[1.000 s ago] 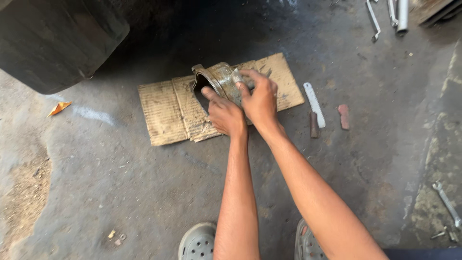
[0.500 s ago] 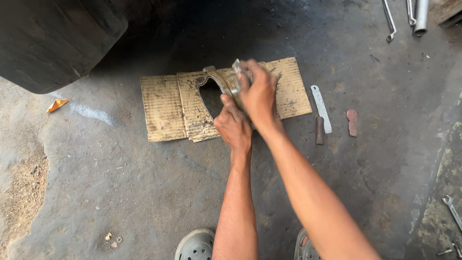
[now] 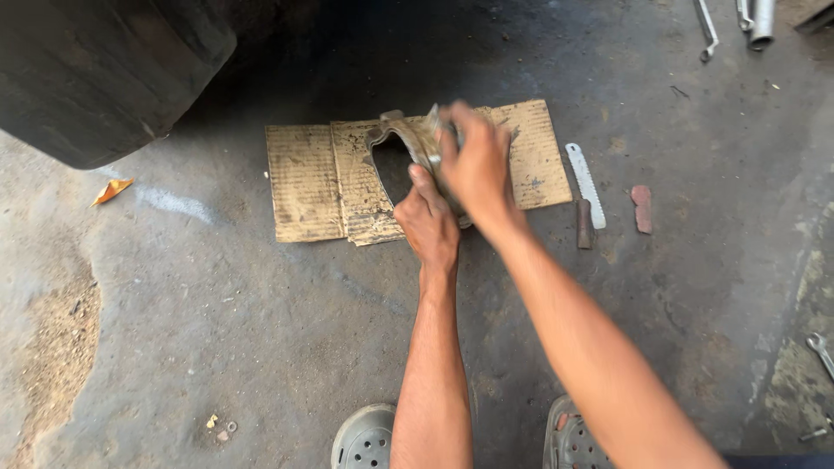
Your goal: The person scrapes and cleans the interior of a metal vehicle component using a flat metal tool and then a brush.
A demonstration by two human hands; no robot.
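Note:
A curved grey metal part with a dark opening stands tilted on a worn sheet of cardboard laid on the concrete floor. My left hand grips the part's near lower edge. My right hand is closed over its right upper side and hides much of it. Both forearms reach out from the bottom of the view.
A large black tyre fills the top left. A short saw blade with a dark handle and a small reddish block lie right of the cardboard. Metal tools lie at top right, a spanner at right. My sandals show below.
The view has shifted slightly. My right hand has slid further over the top of the metal part, and the part is tipped up more steeply on the cardboard.

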